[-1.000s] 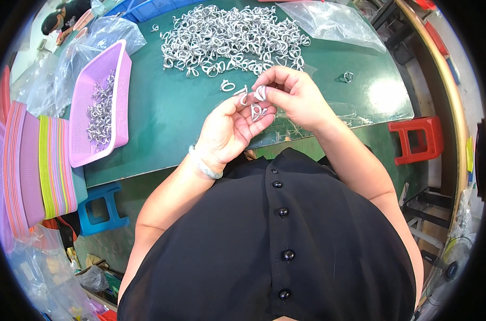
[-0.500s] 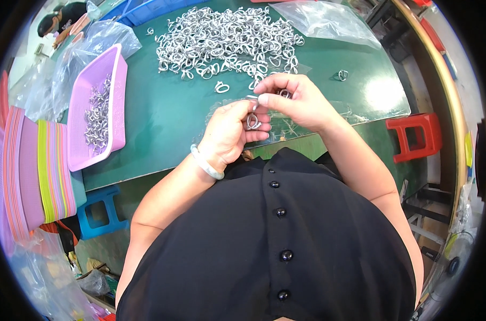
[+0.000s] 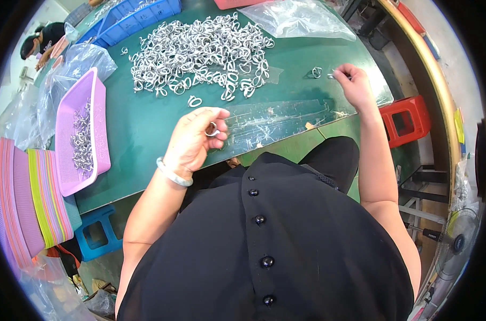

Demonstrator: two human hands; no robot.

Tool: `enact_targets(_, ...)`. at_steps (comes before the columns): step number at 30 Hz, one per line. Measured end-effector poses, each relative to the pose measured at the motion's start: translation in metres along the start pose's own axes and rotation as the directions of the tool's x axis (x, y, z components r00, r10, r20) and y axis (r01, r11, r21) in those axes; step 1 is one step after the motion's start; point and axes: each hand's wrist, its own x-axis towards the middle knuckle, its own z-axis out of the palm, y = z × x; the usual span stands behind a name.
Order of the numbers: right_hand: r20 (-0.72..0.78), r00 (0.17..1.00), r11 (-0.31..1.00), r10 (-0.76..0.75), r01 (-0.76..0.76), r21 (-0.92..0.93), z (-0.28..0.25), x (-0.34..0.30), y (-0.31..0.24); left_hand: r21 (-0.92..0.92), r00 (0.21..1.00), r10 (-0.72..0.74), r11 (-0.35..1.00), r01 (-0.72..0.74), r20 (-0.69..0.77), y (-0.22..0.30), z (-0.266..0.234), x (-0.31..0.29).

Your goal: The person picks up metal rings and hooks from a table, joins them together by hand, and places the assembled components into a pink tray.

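A silver ring (image 3: 213, 129) sits in the person's left hand (image 3: 192, 136), above the near part of the green surface (image 3: 294, 59), with the fingers curled loosely round it. The right hand (image 3: 354, 88) is well apart, over the surface's right side, its fingers nearly together at a small silvery piece (image 3: 331, 76); whether they grip it I cannot tell. Just left of that piece lies a lone ring (image 3: 317, 72). A single loose ring (image 3: 194, 101) lies beyond the left hand, on the near side of a broad heap of rings (image 3: 200, 53), which stands between the hands and a blue tray (image 3: 138, 21) at the far left. A clear bag (image 3: 302, 21) lies flat to the heap's far right. On the left, a tilted purple basket (image 3: 101, 134) holds more rings, with crumpled plastic (image 3: 90, 61) beyond it and stacked coloured baskets (image 3: 23, 198) nearer. Past the surface's edges stand a blue stool (image 3: 98, 235) at near left and a red stool (image 3: 406, 120) at right; a co-worker (image 3: 53, 35) is at far left.
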Motion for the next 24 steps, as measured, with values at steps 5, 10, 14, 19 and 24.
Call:
enact_targets(5, 0.029, 0.996, 0.971, 0.088, -0.079, -0.226, -0.007, 0.008, 0.025, -0.013, 0.996, 0.033, 0.999, -0.034, -0.078, 0.005, -0.017, 0.000)
enact_targets(10, 0.096, 0.981, 0.974, 0.171, -0.154, -0.168, -0.009, 0.011, 0.019, -0.007, 0.996, 0.039, 0.999, -0.040, -0.082, 0.005, -0.022, -0.005)
enact_targets(14, -0.037, 0.990, 0.984, 0.137, -0.140, -0.110, -0.022, 0.013, 0.014, -0.012, 0.995, 0.046, 0.999, -0.048, -0.087, 0.004, -0.025, -0.006)
enact_targets(19, -0.045, 0.991, 0.979, 0.130, -0.121, 0.164, -0.018, 0.011, -0.015, -0.046, 0.994, 0.065, 0.997, -0.069, -0.084, 0.004, -0.033, -0.010)
enact_targets(24, 0.337, 0.916, 0.622, -0.220, -0.134, 0.771, 0.015, -0.010, -0.065, -0.119, 0.999, 0.024, 0.993, -0.028, -0.034, 0.001, -0.029, -0.007)
